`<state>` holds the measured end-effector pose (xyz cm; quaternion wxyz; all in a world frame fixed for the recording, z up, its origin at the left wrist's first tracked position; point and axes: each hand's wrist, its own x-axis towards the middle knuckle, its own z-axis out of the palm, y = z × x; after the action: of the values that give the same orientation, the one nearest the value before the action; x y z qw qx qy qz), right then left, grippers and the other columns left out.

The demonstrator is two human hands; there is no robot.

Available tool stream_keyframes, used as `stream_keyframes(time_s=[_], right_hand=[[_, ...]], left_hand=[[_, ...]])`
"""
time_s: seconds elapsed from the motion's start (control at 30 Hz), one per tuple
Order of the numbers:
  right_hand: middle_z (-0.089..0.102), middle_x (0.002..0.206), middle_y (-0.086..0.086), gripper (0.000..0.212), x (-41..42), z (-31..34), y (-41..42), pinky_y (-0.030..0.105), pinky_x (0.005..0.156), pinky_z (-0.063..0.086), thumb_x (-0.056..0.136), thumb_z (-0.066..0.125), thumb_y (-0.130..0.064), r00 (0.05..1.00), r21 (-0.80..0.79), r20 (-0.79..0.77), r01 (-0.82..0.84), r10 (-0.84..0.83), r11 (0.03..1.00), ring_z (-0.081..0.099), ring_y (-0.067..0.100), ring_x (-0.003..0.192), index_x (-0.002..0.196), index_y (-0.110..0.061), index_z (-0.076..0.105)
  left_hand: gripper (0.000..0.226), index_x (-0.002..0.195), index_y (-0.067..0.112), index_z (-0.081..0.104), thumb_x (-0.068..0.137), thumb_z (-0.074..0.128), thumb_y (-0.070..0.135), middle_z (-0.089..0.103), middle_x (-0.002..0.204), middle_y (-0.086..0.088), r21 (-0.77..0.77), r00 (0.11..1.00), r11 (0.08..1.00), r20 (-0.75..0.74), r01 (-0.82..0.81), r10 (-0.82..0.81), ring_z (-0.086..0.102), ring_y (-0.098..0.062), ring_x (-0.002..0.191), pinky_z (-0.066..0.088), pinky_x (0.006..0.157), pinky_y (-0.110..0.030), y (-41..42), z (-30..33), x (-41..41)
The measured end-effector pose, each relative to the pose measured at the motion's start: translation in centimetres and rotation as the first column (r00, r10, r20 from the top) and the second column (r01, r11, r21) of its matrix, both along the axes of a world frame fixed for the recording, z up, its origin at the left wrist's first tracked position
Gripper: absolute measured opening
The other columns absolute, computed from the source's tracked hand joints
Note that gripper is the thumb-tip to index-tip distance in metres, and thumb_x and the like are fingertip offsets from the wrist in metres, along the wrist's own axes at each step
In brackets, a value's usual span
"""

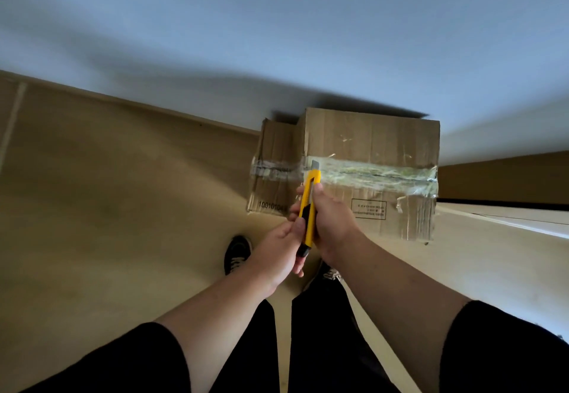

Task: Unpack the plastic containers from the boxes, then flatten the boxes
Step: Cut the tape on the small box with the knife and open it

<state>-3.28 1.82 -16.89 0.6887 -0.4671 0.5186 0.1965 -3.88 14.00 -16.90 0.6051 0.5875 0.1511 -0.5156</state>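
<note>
Knife readied over the taped box.

My right hand point(332, 223) grips the yellow knife point(309, 210); left-hand point(281, 247) fingers pinch its tail, blade aimed at the box's point(369, 133) tape point(378, 175) seam.

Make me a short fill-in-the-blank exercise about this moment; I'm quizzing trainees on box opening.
1. The right hand grips a utility knife whose body is ____ and black.
2. The knife's blade is ____ past the tip.
3. The cardboard box stands on the floor with its top seam sealed by clear ____.
4. The left hand touches the knife's ____ end.

Missing words: yellow; extended; tape; rear
</note>
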Motion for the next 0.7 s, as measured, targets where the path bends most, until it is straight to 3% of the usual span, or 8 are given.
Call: stream_keyframes(time_s=[0.07,0.13,0.23,0.33,0.4,0.47,0.57,0.7], right_hand=[[0.067,0.073,0.006,0.051,0.2,-0.7,0.1,0.042,0.07,0.054,0.1,0.042,-0.055,0.988,-0.128,-0.082,-0.139,0.129,0.982,0.063,0.022,0.064,0.096,-0.014,0.072],[0.063,0.072,0.006,0.047,0.5,-1.0,0.1,0.045,0.067,0.056,0.101,0.039,-0.052,0.965,-0.22,-0.117,-0.255,0.234,0.942,0.06,0.025,0.062,0.097,-0.014,0.067],[0.062,0.076,0.011,0.037,0.9,-1.0,-0.2,0.05,0.065,0.059,0.103,0.037,-0.044,0.939,-0.314,-0.085,-0.342,0.333,0.886,0.061,0.027,0.054,0.097,-0.015,0.058],[0.068,0.079,0.015,0.032,1.1,-1.3,-0.5,0.05,0.066,0.06,0.102,0.039,-0.044,0.928,-0.324,-0.078,-0.369,0.364,0.871,0.066,0.033,0.057,0.097,-0.016,0.055],[0.066,0.076,0.015,0.033,1.4,-1.3,-0.7,0.045,0.06,0.059,0.104,0.039,-0.042,0.927,-0.315,-0.087,-0.372,0.364,0.873,0.064,0.031,0.056,0.099,-0.014,0.054],[0.063,0.075,0.016,0.033,1.6,-1.2,-0.9,0.036,0.051,0.053,0.106,0.037,-0.039,0.928,-0.322,-0.098,-0.372,0.361,0.87,0.059,0.027,0.051,0.1,-0.011,0.053],[0.06,0.073,0.017,0.034,1.9,-0.9,-1.0,0.031,0.045,0.049,0.107,0.036,-0.038,0.919,-0.339,-0.098,-0.392,0.382,0.855,0.055,0.025,0.048,0.102,-0.008,0.052],[0.061,0.071,0.011,0.034,2.0,-1.1,-1.0,0.036,0.05,0.053,0.106,0.034,-0.04,0.882,-0.37,-0.119,-0.466,0.457,0.804,0.057,0.025,0.047,0.096,-0.014,0.053]], left_hand=[[0.045,0.071,0.009,0.051,0.105,0.038,0.035,0.052,0.054,-0.003,-0.017,0.998,0.998,0.007,0.065,-0.065,0.041,-0.018,0.043,0.039,0.049,-0.03,0.8,-1.4,0.1],[0.042,0.07,0.008,0.058,0.105,0.043,0.027,0.054,0.054,-0.003,0.017,0.994,0.995,0.032,0.101,-0.101,0.041,-0.02,0.044,0.036,0.05,-0.032,1.8,-3.2,0.7],[0.035,0.077,0.006,0.06,0.105,0.044,0.022,0.056,0.057,-0.003,0.15,0.997,0.989,0.078,0.009,-0.021,0.042,-0.019,0.044,0.036,0.049,-0.03,3.0,-5.6,2.7],[0.03,0.087,0.009,0.062,0.104,0.046,0.028,0.062,0.074,-0.008,0.218,0.993,0.976,0.115,-0.03,0.004,0.053,-0.019,0.055,0.045,0.053,-0.033,2.6,-7.5,6.5],[0.03,0.092,0.018,0.066,0.1,0.047,0.039,0.067,0.088,-0.008,0.235,0.983,0.972,0.176,0.01,-0.053,0.063,-0.023,0.074,0.056,0.07,-0.043,1.5,-8.4,9.3],[0.032,0.098,0.024,0.068,0.097,0.047,0.048,0.069,0.098,-0.005,0.248,0.957,0.967,0.259,0.065,-0.131,0.066,-0.025,0.092,0.056,0.084,-0.049,0.0,-8.4,11.9],[0.034,0.109,0.024,0.065,0.096,0.05,0.052,0.066,0.106,0.001,0.304,0.921,0.947,0.333,0.1,-0.204,0.061,-0.02,0.1,0.05,0.081,-0.035,-2.6,-7.8,14.8],[0.045,0.122,0.025,0.065,0.09,0.058,0.057,0.067,0.114,0.005,0.341,0.872,0.921,0.375,0.188,-0.316,0.061,-0.016,0.104,0.049,0.092,-0.035,-4.7,-7.6,16.0]])
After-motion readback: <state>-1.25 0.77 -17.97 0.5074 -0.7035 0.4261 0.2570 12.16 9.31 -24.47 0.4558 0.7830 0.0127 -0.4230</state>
